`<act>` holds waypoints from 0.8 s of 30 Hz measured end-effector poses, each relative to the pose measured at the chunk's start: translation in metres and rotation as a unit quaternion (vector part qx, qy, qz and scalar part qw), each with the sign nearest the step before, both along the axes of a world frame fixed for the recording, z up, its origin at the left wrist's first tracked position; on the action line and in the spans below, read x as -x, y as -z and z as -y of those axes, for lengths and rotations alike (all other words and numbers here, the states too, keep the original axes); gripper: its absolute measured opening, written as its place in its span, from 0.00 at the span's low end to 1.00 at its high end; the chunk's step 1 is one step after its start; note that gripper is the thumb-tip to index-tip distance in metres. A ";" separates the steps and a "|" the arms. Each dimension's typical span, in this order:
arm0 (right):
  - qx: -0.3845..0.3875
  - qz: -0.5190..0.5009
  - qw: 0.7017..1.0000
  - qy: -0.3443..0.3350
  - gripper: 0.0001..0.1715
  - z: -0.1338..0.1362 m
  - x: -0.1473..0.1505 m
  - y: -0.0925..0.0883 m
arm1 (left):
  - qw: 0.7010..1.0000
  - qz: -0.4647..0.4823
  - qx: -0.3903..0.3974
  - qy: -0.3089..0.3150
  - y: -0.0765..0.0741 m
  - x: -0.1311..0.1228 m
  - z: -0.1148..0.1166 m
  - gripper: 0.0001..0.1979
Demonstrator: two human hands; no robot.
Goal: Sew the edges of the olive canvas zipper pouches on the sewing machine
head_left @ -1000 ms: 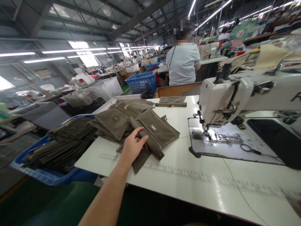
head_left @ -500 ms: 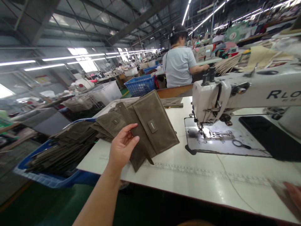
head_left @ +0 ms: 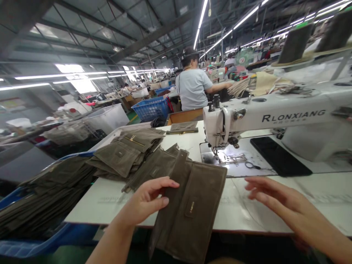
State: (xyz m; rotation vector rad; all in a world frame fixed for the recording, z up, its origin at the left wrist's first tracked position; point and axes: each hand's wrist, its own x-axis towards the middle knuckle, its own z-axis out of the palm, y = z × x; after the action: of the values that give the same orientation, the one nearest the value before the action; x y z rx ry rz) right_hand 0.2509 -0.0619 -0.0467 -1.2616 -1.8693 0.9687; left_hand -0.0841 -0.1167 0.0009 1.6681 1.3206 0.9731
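In my left hand (head_left: pixel 150 201) is an olive-brown fabric panel (head_left: pixel 202 187) with a small label patch (head_left: pixel 190 207). My thumb and fingers pinch its left side, and its lower part hangs past the table's front edge. My right hand (head_left: pixel 275 200) hovers over the table to the right of the panel, fingers apart and holding nothing. Similar olive pieces (head_left: pixel 121 156) lie in a loose stack at the table's left, one showing a zip. The white sewing machine (head_left: pixel 264 113) stands behind both hands, with its needle area lit.
A blue crate (head_left: pixel 41 247) full of olive pieces sits left of the table. On the machine bed lie a black phone (head_left: pixel 279 156) and small black-handled snips (head_left: pixel 252 165). A zipped piece (head_left: pixel 183 128) rests at the back. A person (head_left: pixel 192 86) sits beyond, near a blue basket (head_left: pixel 151 108).
My left hand has brought the panel closer and lower, apart from the stack. My right hand has come in from the right edge toward the panel. The view has shifted right.
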 end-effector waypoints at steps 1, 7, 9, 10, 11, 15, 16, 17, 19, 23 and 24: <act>0.039 -0.042 0.998 -0.040 0.24 -0.002 0.010 -0.006 | 1.000 0.002 0.010 0.018 0.001 -0.003 -0.001 0.12; 0.124 -0.117 0.974 -0.148 0.17 -0.012 0.040 -0.018 | 0.995 0.013 0.072 0.074 0.006 -0.012 0.001 0.13; 0.129 -0.096 0.977 -0.141 0.14 -0.013 0.042 -0.017 | 0.994 0.018 0.090 0.065 0.007 -0.012 0.002 0.14; 0.131 -0.092 0.978 -0.135 0.13 -0.013 0.042 -0.016 | 0.993 0.022 0.100 0.058 0.007 -0.013 0.002 0.14; 0.135 -0.092 0.978 -0.131 0.14 -0.013 0.042 -0.015 | 0.992 0.028 0.109 0.053 0.008 -0.013 0.002 0.14; 0.154 -0.104 0.977 -0.109 0.16 -0.015 0.042 -0.012 | 0.985 0.074 0.147 0.050 0.011 -0.015 0.001 0.15; 0.155 -0.108 0.977 -0.100 0.17 -0.016 0.042 -0.012 | 0.983 0.086 0.154 0.048 0.012 -0.015 0.001 0.15; 0.157 -0.114 0.977 -0.090 0.17 -0.016 0.041 -0.012 | 0.981 0.097 0.159 0.046 0.014 -0.015 0.001 0.15; 0.168 -0.134 0.973 -0.082 0.19 -0.016 0.041 -0.012 | 0.979 0.123 0.159 0.035 0.018 -0.015 -0.001 0.15; 0.241 -0.223 0.939 -0.108 0.29 -0.011 0.046 -0.006 | 0.976 0.193 0.099 -0.038 0.027 -0.018 -0.009 0.17; 0.262 -0.242 0.927 -0.118 0.31 -0.009 0.049 -0.003 | 0.972 0.212 0.082 -0.063 0.029 -0.020 -0.012 0.17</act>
State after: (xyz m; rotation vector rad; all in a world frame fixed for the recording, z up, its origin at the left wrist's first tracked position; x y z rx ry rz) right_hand 0.2023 -0.0525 -0.0435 -0.9548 -1.4294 1.8165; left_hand -0.0637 -0.1050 -0.0285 1.1808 1.1883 1.1834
